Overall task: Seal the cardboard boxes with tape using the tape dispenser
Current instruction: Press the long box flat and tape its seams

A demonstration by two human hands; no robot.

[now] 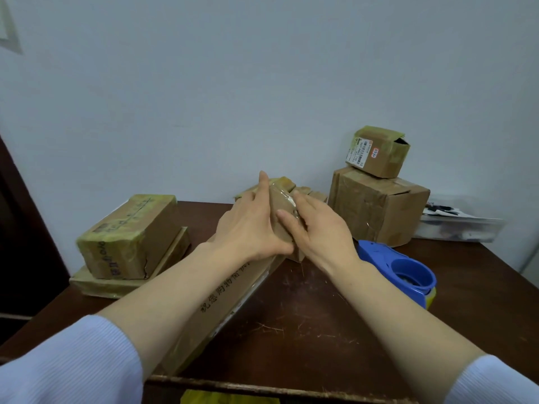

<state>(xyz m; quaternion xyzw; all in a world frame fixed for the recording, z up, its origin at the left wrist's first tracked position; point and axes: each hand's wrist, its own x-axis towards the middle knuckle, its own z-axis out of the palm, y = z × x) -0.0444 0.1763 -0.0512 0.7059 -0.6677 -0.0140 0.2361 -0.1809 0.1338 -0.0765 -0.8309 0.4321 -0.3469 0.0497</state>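
Fingers (263, 186) clasping small box (280, 206), left hand (248, 225) one side, right hand (323, 228) opposite

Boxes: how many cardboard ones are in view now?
7. Left stack: top box on flat box. Long box under the left arm. Small box between left hand and right hand. Partly hidden box behind it. Right stack: labelled box on big box. More may be hidden.

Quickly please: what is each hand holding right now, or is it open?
Left hand: grips the small box.
Right hand: grips the same box, thumb on its taped face.
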